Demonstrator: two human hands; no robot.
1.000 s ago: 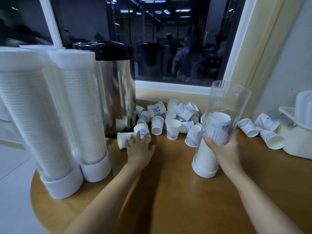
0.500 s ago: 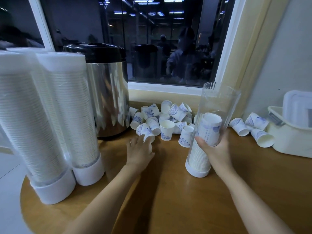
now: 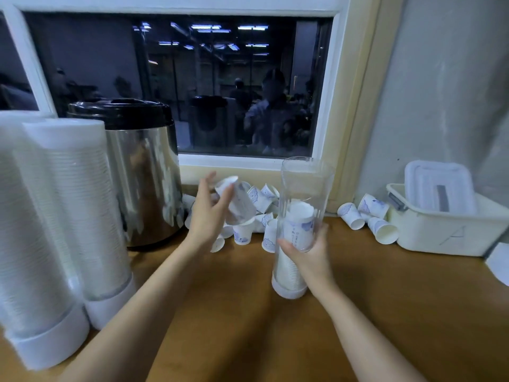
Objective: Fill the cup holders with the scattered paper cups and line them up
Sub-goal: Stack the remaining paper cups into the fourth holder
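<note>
Head view: left hand [image 3: 209, 216] grips a blurred paper cup [image 3: 237, 202], raised at 10 o'clock of the cup holder [image 3: 305, 186], prob. to drop it in the open top. Right hand [image 3: 308, 252] wraps it mid-height to steady it on the counter [image 3: 248, 312]. Loose cups [image 3: 261, 199] lie at 11 o'clock; I judge it approx. half full.

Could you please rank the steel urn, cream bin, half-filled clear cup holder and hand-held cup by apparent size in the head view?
1. The steel urn.
2. The cream bin and the clear cup holder: too alike to rank, one wider, one taller.
3. The paper cup in the left hand.
</note>
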